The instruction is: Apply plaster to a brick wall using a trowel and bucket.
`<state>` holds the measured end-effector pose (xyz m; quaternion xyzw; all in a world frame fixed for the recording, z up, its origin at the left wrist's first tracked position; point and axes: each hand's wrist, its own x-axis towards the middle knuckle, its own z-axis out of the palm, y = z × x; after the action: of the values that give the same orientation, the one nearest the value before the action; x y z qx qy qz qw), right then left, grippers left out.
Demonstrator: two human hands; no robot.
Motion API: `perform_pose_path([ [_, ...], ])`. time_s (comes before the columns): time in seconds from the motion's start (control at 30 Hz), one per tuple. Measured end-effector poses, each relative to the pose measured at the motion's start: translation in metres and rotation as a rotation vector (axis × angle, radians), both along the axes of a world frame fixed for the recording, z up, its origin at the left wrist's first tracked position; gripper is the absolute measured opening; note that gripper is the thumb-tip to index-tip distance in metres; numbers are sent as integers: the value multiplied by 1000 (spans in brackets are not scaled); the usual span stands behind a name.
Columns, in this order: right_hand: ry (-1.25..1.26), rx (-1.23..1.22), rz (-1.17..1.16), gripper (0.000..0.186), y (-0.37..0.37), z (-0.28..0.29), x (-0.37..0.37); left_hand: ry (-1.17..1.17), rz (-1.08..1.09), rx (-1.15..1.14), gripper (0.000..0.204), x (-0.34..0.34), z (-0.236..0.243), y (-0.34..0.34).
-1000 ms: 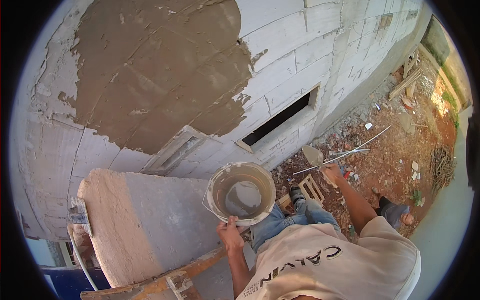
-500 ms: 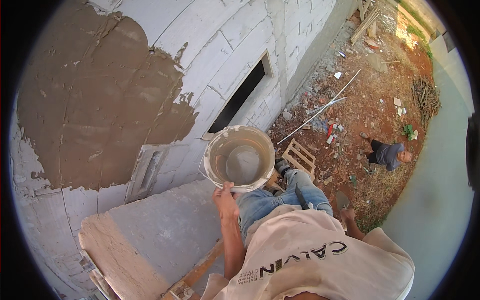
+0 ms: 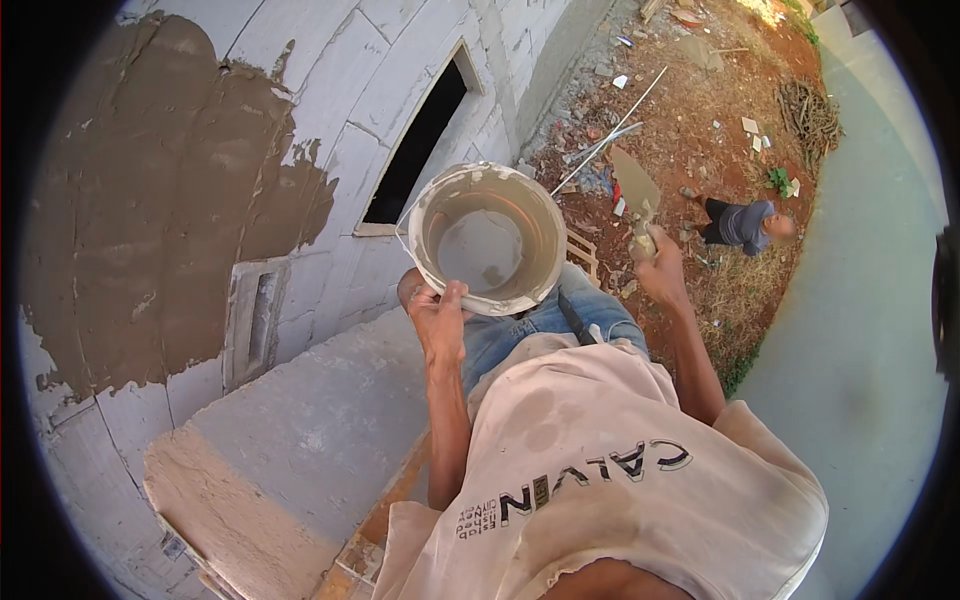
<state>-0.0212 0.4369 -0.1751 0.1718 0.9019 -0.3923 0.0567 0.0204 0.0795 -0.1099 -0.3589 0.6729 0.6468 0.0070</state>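
Note:
My left hand (image 3: 438, 318) grips the near rim of a mortar-crusted bucket (image 3: 545, 285), held out in front of my body. Its mouth faces up, and some wet grey mortar (image 3: 482, 248) lies at the bottom. Over to the right, my right hand (image 3: 662, 268) is wrapped round the handle of a trowel (image 3: 634, 182). The trowel's broad blade points away from me and is coated in dried-looking mortar. It is apart from the bucket, on its right side.
At left stands a block wall (image 3: 330, 75) partly covered with brown wet plaster (image 3: 160, 200), with a dark window opening (image 3: 415, 150). A concrete ledge (image 3: 310, 420) juts out beside my left arm. Far below, another person (image 3: 740, 222) stands on rubble-strewn red soil (image 3: 690, 130).
My right hand has risen from low beside my hip, bringing the trowel up to the right of the bucket. The bucket sits higher in view, and the whole view has shifted.

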Motion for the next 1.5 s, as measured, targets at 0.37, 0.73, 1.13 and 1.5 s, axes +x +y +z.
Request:
perform_pose_path([
  [0.37,232,460,1049,32,-99,124,-73,-25,-292,-200,14,-18,33,1],
  [0.73,-52,384,955,25,-128,128,-79,0,-205,-176,17,-8,36,-2],
  [1.13,205,425,935,30,-151,116,-54,31,-396,-237,15,-32,63,11],
  [1.5,207,349,827,32,-76,135,-36,111,-187,-84,14,-23,61,-15],
])
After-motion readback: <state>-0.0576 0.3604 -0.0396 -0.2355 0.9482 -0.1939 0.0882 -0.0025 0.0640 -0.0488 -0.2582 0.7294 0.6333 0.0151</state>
